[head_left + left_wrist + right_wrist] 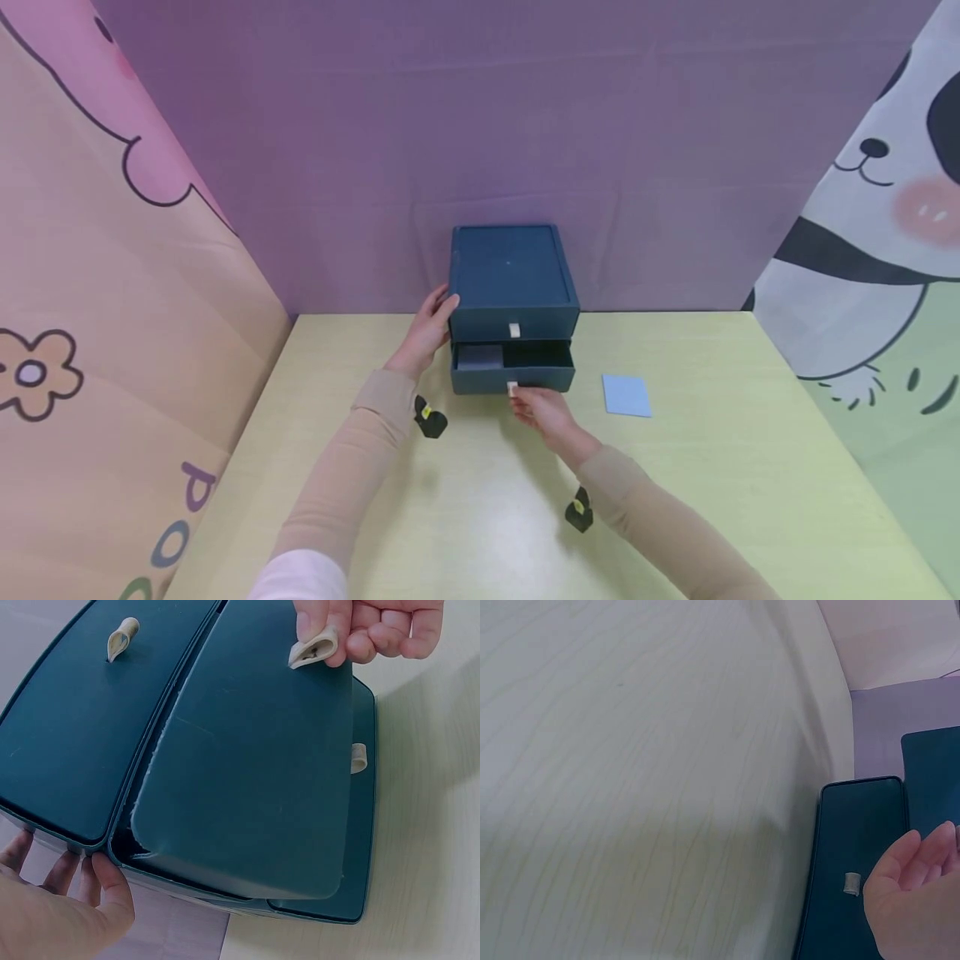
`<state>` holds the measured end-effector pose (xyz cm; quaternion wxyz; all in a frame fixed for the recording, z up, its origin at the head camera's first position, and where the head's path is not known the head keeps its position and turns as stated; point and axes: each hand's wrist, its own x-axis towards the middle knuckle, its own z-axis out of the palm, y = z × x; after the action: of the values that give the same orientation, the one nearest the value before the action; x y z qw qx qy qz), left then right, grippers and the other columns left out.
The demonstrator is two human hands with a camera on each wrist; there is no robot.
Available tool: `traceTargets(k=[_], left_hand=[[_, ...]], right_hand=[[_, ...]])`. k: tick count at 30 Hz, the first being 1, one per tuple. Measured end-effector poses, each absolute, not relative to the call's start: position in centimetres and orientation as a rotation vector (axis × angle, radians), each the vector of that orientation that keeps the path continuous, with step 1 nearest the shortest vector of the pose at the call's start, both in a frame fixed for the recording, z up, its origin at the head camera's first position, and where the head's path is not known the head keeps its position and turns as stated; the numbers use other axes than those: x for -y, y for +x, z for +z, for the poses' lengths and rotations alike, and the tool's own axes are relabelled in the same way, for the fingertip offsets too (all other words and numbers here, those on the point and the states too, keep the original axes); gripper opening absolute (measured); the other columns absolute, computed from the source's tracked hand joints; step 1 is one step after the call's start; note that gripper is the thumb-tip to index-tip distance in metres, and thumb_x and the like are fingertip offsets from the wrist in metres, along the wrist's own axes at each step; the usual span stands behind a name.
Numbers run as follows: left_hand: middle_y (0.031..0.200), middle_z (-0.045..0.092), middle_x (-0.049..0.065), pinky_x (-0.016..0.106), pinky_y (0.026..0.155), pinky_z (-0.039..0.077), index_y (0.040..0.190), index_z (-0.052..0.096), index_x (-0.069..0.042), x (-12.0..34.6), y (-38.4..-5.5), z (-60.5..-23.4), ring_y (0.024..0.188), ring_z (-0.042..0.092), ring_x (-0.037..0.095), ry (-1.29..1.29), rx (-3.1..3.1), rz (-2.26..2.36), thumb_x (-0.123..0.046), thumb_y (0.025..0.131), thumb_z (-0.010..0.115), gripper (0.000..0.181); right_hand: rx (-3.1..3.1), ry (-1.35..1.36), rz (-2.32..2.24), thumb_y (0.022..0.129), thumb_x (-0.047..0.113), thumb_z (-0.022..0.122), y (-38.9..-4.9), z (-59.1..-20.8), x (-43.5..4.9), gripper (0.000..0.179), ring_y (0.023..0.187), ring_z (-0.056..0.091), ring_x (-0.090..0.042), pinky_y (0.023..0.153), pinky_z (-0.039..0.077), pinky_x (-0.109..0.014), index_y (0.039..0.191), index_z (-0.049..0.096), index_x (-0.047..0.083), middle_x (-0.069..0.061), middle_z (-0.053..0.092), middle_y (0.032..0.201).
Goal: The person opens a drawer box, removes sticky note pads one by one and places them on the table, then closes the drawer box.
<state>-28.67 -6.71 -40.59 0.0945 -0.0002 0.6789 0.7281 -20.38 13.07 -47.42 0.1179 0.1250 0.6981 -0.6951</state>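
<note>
Purple cloth backs a pale table; right hand pinches drawer tab, left hand touches cabinet.

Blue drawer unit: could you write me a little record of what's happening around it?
Drawer unit: dark blue, three drawers, on the table
Middle drawer: partly pulled out
Inside it: a pale flat item, too unclear to name
Left hand: touches the unit's left side
Right hand: pinches the middle drawer's pull tab
Nearby: light blue square, right of the unit
</note>
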Motion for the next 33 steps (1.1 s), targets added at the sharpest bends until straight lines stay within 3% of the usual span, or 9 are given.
traceTargets(k=[3, 10, 21, 27, 33], left_hand=[[0.157, 0.019, 0.003, 0.049, 0.114, 0.025, 0.151, 0.022, -0.023, 6.68, -28.71, -40.6, 0.144, 0.02, 0.024, -0.005, -2.012, 2.16, -0.038, 0.099, 0.047, 0.059], [0.158, 0.018, 0.003, 0.049, 0.114, 0.024, 0.152, 0.021, -0.023, 6.73, -28.64, -40.53, 0.145, 0.019, 0.024, 0.006, -2.003, 2.158, -0.039, 0.099, 0.046, 0.06], [0.157, 0.018, 0.004, 0.049, 0.114, 0.024, 0.152, 0.02, -0.021, 6.69, -28.55, -40.36, 0.145, 0.018, 0.025, -0.009, -2.014, 2.15, -0.039, 0.1, 0.045, 0.06], [0.158, 0.017, 0.005, 0.05, 0.114, 0.024, 0.152, 0.02, -0.021, 6.57, -28.45, -40.31, 0.144, 0.018, 0.024, -0.001, -2.025, 2.13, -0.038, 0.1, 0.044, 0.06], [0.158, 0.015, 0.007, 0.051, 0.114, 0.024, 0.152, 0.017, -0.02, 6.7, -28.27, -40.0, 0.145, 0.018, 0.026, 0.048, -2.063, 2.095, -0.038, 0.101, 0.04, 0.059]], right_hand=[[-2.048, 0.362, -2.027, 0.094, 0.011, 0.055, -20.25, -47.21, -13.12, 0.033, 0.072, 0.058, -0.007, 0.099, 0.046, -0.047, 0.115, 0.057, -0.014, -0.009, 0.066, 0.091], [-2.044, 0.337, -2.03, 0.094, 0.011, 0.055, -20.02, -46.98, -13.24, 0.033, 0.072, 0.057, -0.007, 0.1, 0.045, -0.046, 0.115, 0.057, -0.014, 0.0, 0.064, 0.083], [-2.057, 0.352, -2.006, 0.094, 0.012, 0.056, -19.98, -47.3, -13.36, 0.03, 0.071, 0.058, -0.009, 0.097, 0.047, -0.046, 0.111, 0.06, -0.013, -0.011, 0.066, 0.09], [-2.057, 0.338, -1.999, 0.094, 0.012, 0.056, -19.76, -47.57, -13.51, 0.031, 0.07, 0.058, -0.007, 0.096, 0.048, -0.045, 0.111, 0.059, -0.014, -0.002, 0.065, 0.082], [-2.037, 0.334, -2.021, 0.093, 0.011, 0.057, -19.68, -47.54, -13.56, 0.03, 0.069, 0.058, -0.007, 0.095, 0.049, -0.045, 0.111, 0.059, -0.014, -0.007, 0.066, 0.085]])
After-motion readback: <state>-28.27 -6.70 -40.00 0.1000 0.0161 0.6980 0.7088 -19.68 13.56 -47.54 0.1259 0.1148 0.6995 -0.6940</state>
